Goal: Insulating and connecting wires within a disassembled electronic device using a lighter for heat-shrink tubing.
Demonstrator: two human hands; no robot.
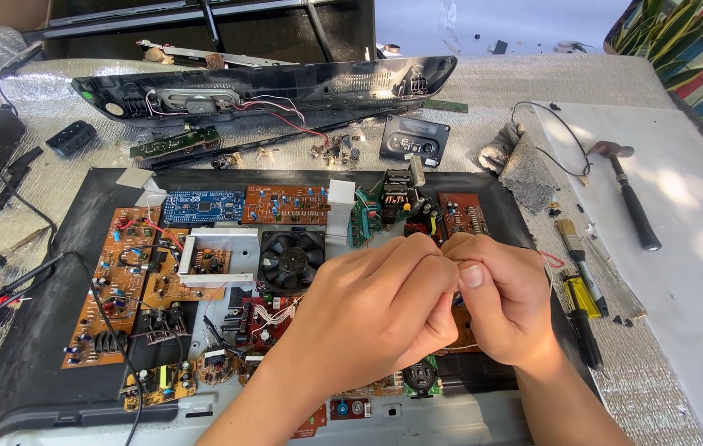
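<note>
Pinching something tiny between both thumbs and forefingers — likely a thin wire (451, 348), mostly hidden; left hand (376, 310) and right hand (504, 301) are clenched together, touching, over the black tray (46, 330) of circuit boards. Fan (289, 258) sits at 9 o'clock of the hands, blue board (203, 206) at 10, hammer (628, 194) at 2, brush (570, 241) and yellow tool (583, 296) at 3. Risk, as I judge it — a hard twist could snap the wire, or a slip could drop it among the boards.
</note>
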